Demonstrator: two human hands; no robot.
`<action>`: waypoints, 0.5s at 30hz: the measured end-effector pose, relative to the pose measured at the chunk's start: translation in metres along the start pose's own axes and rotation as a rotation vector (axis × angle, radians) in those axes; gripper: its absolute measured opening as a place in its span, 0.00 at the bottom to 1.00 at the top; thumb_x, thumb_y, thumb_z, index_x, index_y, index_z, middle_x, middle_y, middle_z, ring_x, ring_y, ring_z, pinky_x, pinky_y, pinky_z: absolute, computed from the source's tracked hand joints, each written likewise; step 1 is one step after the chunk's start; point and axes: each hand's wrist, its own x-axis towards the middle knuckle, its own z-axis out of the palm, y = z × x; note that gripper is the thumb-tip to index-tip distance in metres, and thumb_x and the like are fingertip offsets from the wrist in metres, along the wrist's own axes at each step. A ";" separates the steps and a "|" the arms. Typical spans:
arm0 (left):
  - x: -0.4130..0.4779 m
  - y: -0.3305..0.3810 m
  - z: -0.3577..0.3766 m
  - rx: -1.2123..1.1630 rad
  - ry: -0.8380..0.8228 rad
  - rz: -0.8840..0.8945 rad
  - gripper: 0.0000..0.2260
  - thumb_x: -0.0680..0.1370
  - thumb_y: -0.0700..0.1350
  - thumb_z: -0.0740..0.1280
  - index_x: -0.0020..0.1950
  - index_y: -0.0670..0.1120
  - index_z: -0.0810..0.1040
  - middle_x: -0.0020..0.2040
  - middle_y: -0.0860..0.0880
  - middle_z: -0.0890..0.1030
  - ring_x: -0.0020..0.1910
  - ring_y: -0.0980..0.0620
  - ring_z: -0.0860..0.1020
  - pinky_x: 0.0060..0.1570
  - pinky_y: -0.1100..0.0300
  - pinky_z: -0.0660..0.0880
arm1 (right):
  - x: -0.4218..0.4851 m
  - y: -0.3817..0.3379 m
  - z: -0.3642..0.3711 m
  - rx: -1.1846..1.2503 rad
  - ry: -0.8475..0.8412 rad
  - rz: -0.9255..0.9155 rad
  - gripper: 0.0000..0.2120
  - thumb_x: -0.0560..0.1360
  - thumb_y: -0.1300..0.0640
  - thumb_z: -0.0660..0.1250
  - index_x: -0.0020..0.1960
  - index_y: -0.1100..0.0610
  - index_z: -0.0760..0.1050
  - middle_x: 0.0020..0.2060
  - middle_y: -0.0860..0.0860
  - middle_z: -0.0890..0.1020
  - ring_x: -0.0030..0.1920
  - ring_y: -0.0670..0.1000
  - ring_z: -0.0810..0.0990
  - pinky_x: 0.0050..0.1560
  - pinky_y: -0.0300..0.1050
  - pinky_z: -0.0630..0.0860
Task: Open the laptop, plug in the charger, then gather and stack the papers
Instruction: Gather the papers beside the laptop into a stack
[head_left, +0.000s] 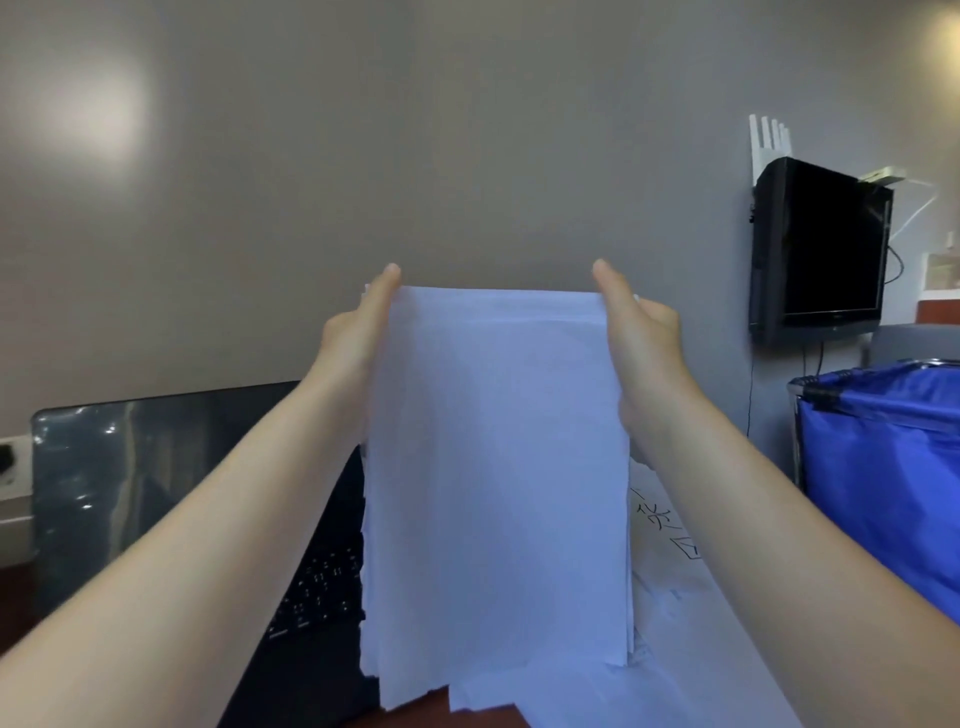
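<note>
Most of the view is a plain grey wall (467, 130). In front of it, at the centre, a stack of papers (498, 467) stands upright in the air. Its lower edges are ragged and uneven, and they hang just above the worktop (415, 714).

Left of the stack sits the laptop (156, 493). It is open, with its dark, glossy screen upright against the wall and its keyboard (322, 587) partly hidden behind the papers. At the right edge stands a blue fabric bin (883, 478) on a metal frame.

Loose sheets (701, 649) lie flat on the worktop below and to the right of the stack, and one bears handwritten marks. A black monitor (831, 244) is mounted on the wall above the bin.

The left hand (358, 332) grips the stack's left edge near the top, and the right hand (641, 338) grips the right edge at the same height. On each hand the thumb lies along the near face, and the fingers wrap behind the sheets, clamped on the paper and mostly hidden.

A white router (769, 137) with upright antennas sits above the monitor. At the far left a wall socket (10, 462) shows a dark shape that is too small to make out.
</note>
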 end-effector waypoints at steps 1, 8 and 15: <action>0.000 0.001 0.000 0.020 0.040 0.009 0.18 0.74 0.61 0.62 0.57 0.52 0.71 0.52 0.56 0.74 0.46 0.51 0.74 0.52 0.57 0.68 | 0.002 0.000 0.001 -0.019 -0.001 -0.018 0.21 0.70 0.48 0.65 0.38 0.52 0.52 0.38 0.53 0.57 0.40 0.55 0.56 0.44 0.49 0.54; -0.007 0.009 0.003 0.054 0.122 0.030 0.06 0.75 0.46 0.59 0.40 0.47 0.69 0.36 0.47 0.69 0.32 0.49 0.67 0.35 0.60 0.63 | 0.000 -0.004 0.001 -0.149 0.002 -0.059 0.10 0.69 0.53 0.66 0.39 0.60 0.72 0.36 0.52 0.66 0.38 0.52 0.63 0.40 0.47 0.60; -0.020 -0.007 0.004 0.027 0.096 0.005 0.11 0.76 0.58 0.62 0.43 0.51 0.70 0.44 0.55 0.73 0.42 0.51 0.72 0.44 0.57 0.67 | -0.009 -0.001 -0.011 -0.152 -0.054 -0.035 0.19 0.70 0.54 0.64 0.32 0.54 0.54 0.33 0.56 0.58 0.36 0.60 0.55 0.41 0.48 0.52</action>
